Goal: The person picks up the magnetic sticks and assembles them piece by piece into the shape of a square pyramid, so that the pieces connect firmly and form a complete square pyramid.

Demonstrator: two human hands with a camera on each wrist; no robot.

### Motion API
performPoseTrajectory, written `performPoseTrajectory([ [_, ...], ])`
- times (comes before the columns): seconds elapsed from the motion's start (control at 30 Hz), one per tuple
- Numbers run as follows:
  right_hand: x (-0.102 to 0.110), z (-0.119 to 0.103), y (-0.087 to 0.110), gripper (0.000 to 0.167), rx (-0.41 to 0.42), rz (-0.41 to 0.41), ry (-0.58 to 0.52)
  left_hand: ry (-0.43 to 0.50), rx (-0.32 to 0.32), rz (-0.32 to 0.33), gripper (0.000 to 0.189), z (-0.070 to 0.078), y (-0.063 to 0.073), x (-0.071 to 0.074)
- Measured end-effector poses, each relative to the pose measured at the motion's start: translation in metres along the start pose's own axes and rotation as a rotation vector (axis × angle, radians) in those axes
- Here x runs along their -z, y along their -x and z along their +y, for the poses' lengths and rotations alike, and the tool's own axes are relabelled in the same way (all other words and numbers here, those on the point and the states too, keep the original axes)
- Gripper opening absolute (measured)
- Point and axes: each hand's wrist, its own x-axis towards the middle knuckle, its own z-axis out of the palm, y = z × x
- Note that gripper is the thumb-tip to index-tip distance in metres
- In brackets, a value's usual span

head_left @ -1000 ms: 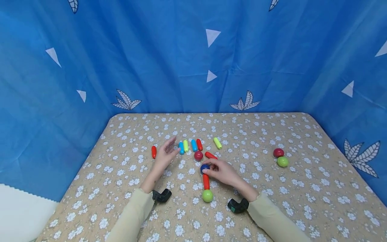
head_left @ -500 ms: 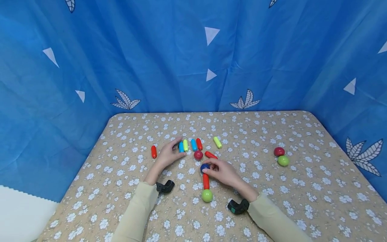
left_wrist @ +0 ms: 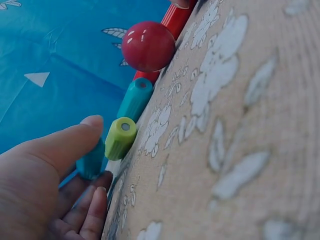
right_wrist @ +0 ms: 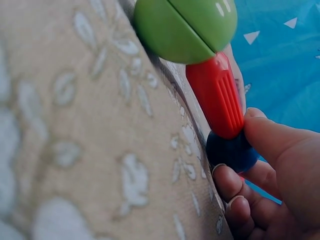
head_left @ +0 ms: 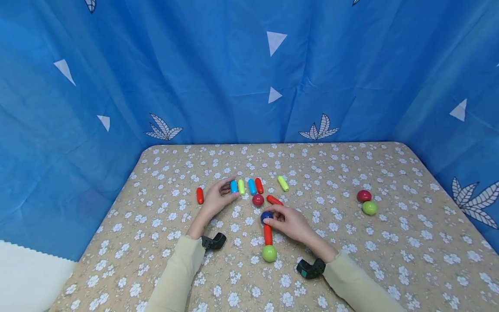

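Note:
My left hand reaches round a blue magnetic rod at the left end of a row, its end hidden by the thumb. In the left wrist view this blue rod sits between thumb and fingers, beside a yellow-green rod. My right hand pinches a dark blue ball between thumb and fingers. A red magnetic rod joins that ball to a green ball at the near end. The right wrist view shows the red rod meeting the blue ball.
Another blue rod and a red rod lie side by side behind a dark red ball. Further rods lie around: red, red and yellow-green. A red ball and green ball sit at right.
My left hand has moved right and closed in round the leftmost blue rod, thumb and fingers now at its ends. The right hand keeps holding the blue ball in place.

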Motion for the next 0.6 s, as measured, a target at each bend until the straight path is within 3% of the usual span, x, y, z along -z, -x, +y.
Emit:
performPoseTrajectory([
  [0.17, 0.002, -0.0011, 0.0002, 0.032, 0.021, -0.009, -0.001, 0.14, 0.058, 0.038, 0.057, 0.0027, 0.0003, 0.0024],
  [0.27, 0.0011, -0.0006, 0.0004, 0.032, 0.018, -0.003, 0.002, 0.204, 0.06, 0.032, 0.059, 0.0013, -0.0004, 0.003],
  [0.4, 0.0007, 0.0015, 0.0009, 0.03, 0.018, 0.01, 0.007, 0.237, 0.062, 0.025, 0.061, -0.0008, -0.001, 0.002],
  [0.6, 0.0002, 0.0046, 0.0002, 0.031, 0.04, 0.012, 0.016, 0.263, 0.118, 0.035, 0.059, 0.0008, 0.0012, 0.0041],
])
